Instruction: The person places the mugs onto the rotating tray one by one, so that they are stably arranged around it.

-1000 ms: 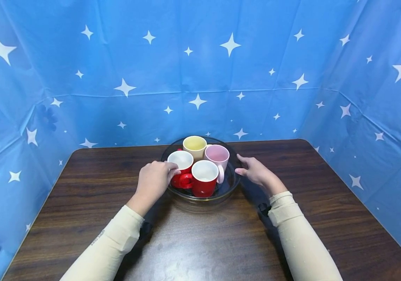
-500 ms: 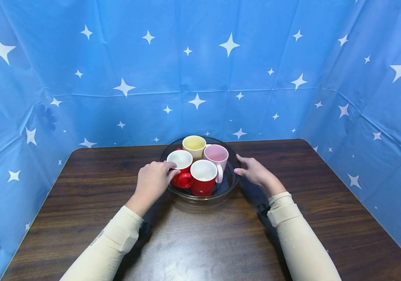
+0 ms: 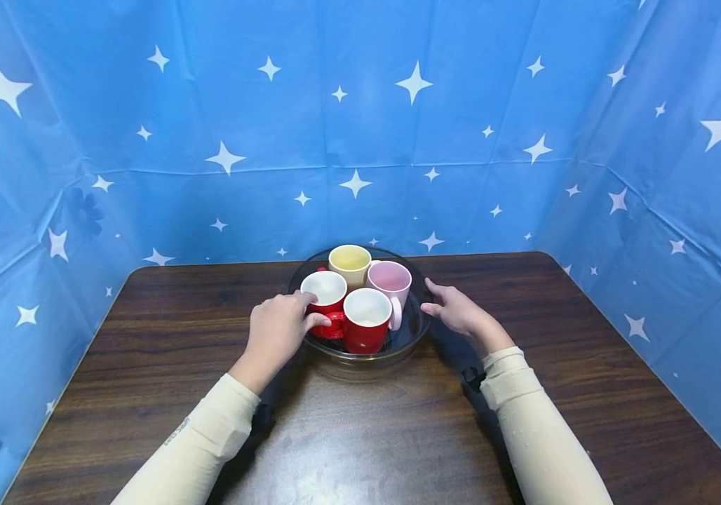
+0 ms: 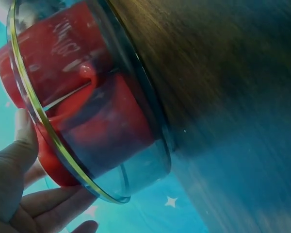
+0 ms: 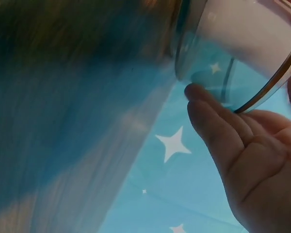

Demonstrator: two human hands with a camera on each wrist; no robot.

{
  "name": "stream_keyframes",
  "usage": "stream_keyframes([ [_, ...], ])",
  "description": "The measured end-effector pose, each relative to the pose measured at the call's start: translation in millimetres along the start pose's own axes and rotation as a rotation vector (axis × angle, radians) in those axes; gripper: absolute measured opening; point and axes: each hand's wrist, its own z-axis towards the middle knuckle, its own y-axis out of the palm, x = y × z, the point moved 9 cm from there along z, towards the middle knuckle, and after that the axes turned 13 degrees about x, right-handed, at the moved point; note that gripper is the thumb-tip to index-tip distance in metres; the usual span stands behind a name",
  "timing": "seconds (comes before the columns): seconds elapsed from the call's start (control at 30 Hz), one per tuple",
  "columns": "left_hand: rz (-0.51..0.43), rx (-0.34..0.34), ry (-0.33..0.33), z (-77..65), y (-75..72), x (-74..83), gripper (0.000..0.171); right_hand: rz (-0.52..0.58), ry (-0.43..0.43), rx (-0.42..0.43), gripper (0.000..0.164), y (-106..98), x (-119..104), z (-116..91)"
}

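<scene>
A clear glass bowl (image 3: 360, 359) holds several mugs: two red with white insides, one pale yellow, one pink. My left hand (image 3: 277, 330) grips the left red mug (image 3: 330, 331) near its rim, thumb beside the handle of the front red mug (image 3: 367, 338). In the left wrist view, fingers pass outside the bowl's gold-edged rim (image 4: 44, 124). My right hand (image 3: 459, 314) is at the bowl's right side. Its straight fingers (image 5: 216, 128) touch the outer glass in the right wrist view, the thumb near the rim. Behind are the yellow mug (image 3: 351, 266) and pink mug (image 3: 389, 280).
The bowl stands near the back edge of a dark wood-grain table (image 3: 360, 435). Blue cloth (image 3: 285, 126) with white stars hangs behind and at both sides.
My left thumb has moved to the right and away from the fingers, toward the front red mug's handle. The right hand, the bowl and the mugs stay where they were.
</scene>
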Motion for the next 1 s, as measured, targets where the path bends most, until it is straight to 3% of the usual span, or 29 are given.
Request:
stream_keyframes([
  [0.4, 0.015, 0.004, -0.008, -2.2, 2.6, 3.6, 0.045, 0.008, 0.042, -0.016, 0.074, 5, -1, -1],
  [0.6, 0.022, 0.018, -0.045, 0.0, -0.6, -5.1, 0.047, -0.002, 0.021, -0.009, 0.073, 4, 0, 0],
  [0.8, 0.044, 0.112, -0.071, 11.0, -16.5, -26.7, 0.04, 0.035, 0.023, 0.006, 0.071, -2, 8, 5],
  [1.0, 0.082, 0.137, -0.101, 25.0, -23.9, -74.9, 0.026, 0.019, -0.012, 0.217, 0.062, -33, 17, 15],
])
